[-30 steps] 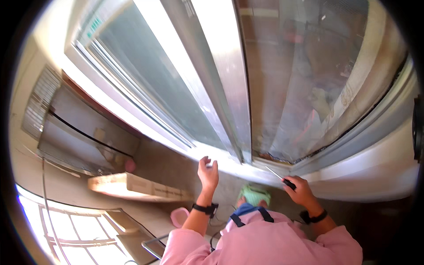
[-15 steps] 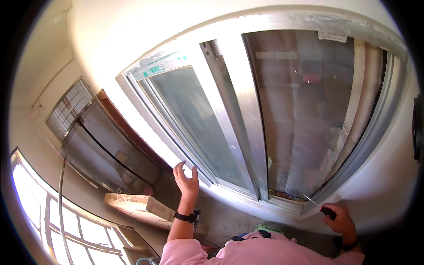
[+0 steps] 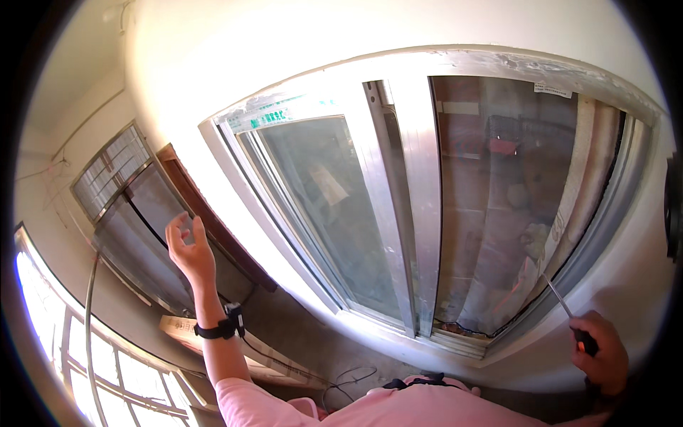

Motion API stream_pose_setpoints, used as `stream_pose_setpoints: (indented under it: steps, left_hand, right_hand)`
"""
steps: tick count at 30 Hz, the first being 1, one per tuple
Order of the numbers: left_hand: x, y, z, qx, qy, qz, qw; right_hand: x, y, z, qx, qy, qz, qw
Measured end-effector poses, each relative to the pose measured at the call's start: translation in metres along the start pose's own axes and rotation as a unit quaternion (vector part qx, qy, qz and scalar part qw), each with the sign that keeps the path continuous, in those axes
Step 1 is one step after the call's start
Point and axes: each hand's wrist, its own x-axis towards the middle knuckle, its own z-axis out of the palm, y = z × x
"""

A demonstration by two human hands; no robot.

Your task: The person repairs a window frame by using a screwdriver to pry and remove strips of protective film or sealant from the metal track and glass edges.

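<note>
My left hand (image 3: 192,252) is raised left of the sliding window, open with curled fingers apart, holding nothing; a black band circles its wrist. My right hand (image 3: 603,354), lower right, grips a screwdriver (image 3: 558,295) by its black-and-orange handle. The long shaft points up-left across the window's lower right side; I cannot tell whether the tip touches it. The window has a silver aluminum frame (image 3: 416,199), a pale glass pane (image 3: 313,206) on the left with green-marked film above it, and a darker pane (image 3: 498,213) on the right.
A long cardboard box (image 3: 174,329) lies low at left, with black cables (image 3: 348,377) on the floor near it. Further left stand a doorway with a wooden frame (image 3: 186,199), a metal-framed panel (image 3: 131,242), a bright barred window (image 3: 82,341) and a vertical pipe (image 3: 91,299).
The view has tilted up to show the whole window. My left hand has risen and moved left. My right hand, still gripping the screwdriver, has moved rightward along the window.
</note>
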Motion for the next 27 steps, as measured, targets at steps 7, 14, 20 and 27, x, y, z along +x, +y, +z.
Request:
stream_pose_setpoints:
  steps: [7,14,20,27]
  left_hand:
    - [0.048,0.062,0.059,-0.106,-0.043,0.144,0.983]
    - [-0.012,0.165,0.106,-0.482,-0.343,-0.051,0.804]
    - [-0.022,0.181,0.119,-0.504,-0.255,-0.039,0.824]
    - [-0.011,0.185,0.106,-0.629,-0.382,-0.245,0.631]
  right_hand:
    - [0.124,-0.061,0.101,0.154,-0.032,-0.268,0.951]
    - [0.226,-0.127,0.178,0.251,0.023,-0.282,0.926]
    - [0.252,-0.145,0.205,0.341,0.058,-0.255,0.903]
    - [0.259,-0.152,0.222,0.488,0.039,-0.235,0.839]
